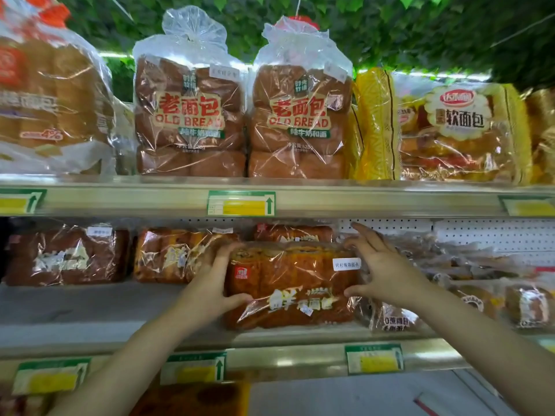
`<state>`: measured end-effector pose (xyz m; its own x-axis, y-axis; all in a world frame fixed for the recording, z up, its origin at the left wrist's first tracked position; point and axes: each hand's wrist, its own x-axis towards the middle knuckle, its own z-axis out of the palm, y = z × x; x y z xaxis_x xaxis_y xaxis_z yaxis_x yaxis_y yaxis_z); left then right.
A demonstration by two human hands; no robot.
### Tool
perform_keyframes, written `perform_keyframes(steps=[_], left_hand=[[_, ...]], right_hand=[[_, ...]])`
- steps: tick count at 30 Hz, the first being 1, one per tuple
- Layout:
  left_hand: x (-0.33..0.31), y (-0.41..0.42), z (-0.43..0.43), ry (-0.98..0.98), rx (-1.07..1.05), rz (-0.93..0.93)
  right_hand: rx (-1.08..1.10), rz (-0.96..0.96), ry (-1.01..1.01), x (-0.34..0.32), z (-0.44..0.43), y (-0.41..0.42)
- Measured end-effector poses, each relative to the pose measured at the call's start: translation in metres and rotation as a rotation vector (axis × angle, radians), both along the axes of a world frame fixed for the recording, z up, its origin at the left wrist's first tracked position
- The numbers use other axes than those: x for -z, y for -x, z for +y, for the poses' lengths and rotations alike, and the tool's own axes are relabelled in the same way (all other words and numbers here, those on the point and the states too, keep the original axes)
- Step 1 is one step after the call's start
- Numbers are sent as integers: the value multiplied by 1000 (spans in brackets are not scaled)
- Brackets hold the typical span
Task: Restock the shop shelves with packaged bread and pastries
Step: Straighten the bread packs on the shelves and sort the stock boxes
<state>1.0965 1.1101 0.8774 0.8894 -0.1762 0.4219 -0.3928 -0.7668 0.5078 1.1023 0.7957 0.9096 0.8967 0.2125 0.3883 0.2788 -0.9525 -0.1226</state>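
Middle shelf (75,310): my left hand (214,285) and right hand (387,274) clasp the wrapped loaf (288,280) by its ends. Likely light, squashy, slick film; I'd grip gently.

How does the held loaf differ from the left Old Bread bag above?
The held loaf lies lengthwise on the lower shelf between the left hand and right hand; the Old Bread bag stands upright, untouched, its top bunched. Both are brown bread in clear plastic.
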Motion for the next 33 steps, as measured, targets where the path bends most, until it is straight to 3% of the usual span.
perform_keyframes(steps=[4,8,17,25,33], left_hand=[[-10,-1,3,-328,-135,-42],[-15,-4,9,-599,-115,-149],[-9,-18,13,-475,-78,-110],[-8,-31,5,-479,-75,-179],[-10,-63,-5,-522,-163,-81]], right_hand=[[-38,20,125,-3,2,-5],[-42,87,178,-4,-1,-7],[-45,116,49,1,-3,-23],[35,110,115,-3,2,-37],[100,131,55,-4,11,-56]])
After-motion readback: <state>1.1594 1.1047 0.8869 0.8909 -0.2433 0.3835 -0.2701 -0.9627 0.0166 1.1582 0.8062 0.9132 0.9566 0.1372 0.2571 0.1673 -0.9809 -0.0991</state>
